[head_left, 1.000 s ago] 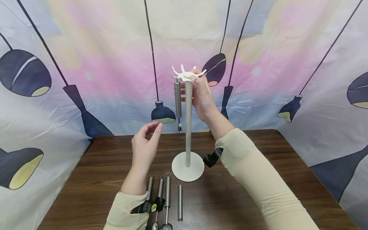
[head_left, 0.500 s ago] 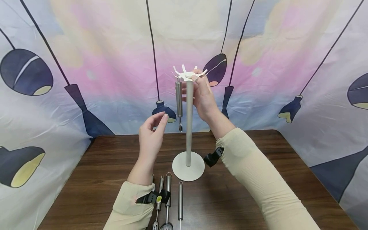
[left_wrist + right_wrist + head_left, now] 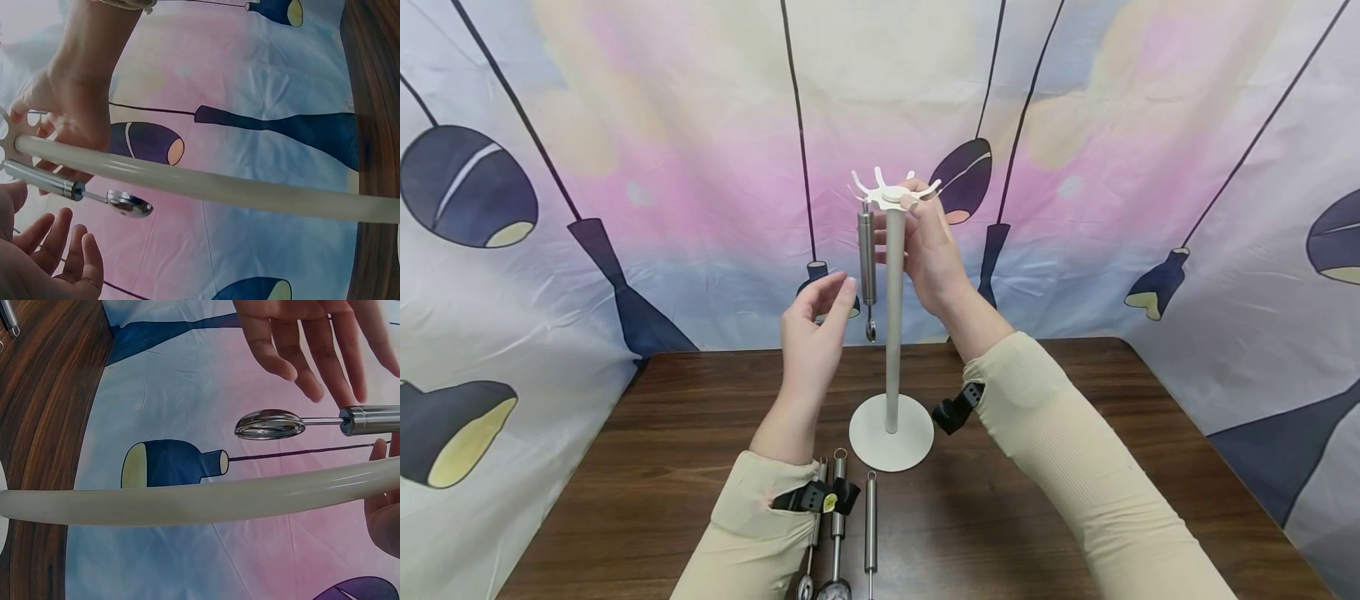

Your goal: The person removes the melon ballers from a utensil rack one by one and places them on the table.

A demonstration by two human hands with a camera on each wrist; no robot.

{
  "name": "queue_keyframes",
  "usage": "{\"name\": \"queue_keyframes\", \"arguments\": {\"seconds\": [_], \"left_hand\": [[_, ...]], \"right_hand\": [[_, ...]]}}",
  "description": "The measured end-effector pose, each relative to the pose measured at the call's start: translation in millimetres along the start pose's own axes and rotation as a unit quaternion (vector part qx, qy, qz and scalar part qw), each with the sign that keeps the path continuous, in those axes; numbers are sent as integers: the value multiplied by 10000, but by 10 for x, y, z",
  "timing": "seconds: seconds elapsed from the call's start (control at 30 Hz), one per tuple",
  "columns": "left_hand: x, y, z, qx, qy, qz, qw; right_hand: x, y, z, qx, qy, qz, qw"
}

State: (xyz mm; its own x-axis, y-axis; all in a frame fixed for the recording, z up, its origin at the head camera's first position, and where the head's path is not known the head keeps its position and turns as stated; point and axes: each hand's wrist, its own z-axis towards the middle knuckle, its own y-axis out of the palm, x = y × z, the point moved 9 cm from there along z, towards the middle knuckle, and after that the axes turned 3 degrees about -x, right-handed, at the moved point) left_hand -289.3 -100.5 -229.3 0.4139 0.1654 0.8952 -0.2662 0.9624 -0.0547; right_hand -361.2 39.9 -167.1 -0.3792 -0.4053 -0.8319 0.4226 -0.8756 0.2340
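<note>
A white utensil stand [image 3: 892,333] with a round base and a ring of upturned hooks stands upright on the table. From a left hook hangs a steel utensil [image 3: 867,258] with a small oval scoop-like head [image 3: 270,425], head down. My right hand [image 3: 934,262] grips the hook ring, thumb on top; its other fingers reach behind the pole towards the hanging handle, and I cannot tell whether they touch it. To the left of the utensil, my left hand [image 3: 811,337] is raised, fingers loosely bent and holding nothing. The left wrist view shows a gap between these fingers [image 3: 72,250] and the handle.
Several steel-handled utensils [image 3: 871,525] lie side by side at the front of the dark wooden table [image 3: 1037,500], partly hidden by my left sleeve. A patterned cloth backdrop [image 3: 700,167] hangs right behind the table.
My left hand has moved up and to the right, closer to the hanging utensil. My right hand stays on the hook ring, and the stand keeps its place.
</note>
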Motion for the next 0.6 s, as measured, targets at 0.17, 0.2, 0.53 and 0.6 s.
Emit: {"name": "queue_keyframes", "arguments": {"seconds": [0.17, 0.2, 0.53, 0.6], "left_hand": [[36, 84, 28, -121, 10, -69, 9999], [47, 99, 31, -134, 36, -89, 9999], [95, 213, 49, -327, 175, -155, 9992], [100, 216, 51, -332, 209, -120, 9992]], "right_hand": [[7, -2, -3, 52, 36, 43, 10000], [9, -3, -2, 58, 43, 57, 10000], [4, 0, -8, 13, 12, 118, 9999], [1, 4, -7, -7, 13, 109, 9999]]}}
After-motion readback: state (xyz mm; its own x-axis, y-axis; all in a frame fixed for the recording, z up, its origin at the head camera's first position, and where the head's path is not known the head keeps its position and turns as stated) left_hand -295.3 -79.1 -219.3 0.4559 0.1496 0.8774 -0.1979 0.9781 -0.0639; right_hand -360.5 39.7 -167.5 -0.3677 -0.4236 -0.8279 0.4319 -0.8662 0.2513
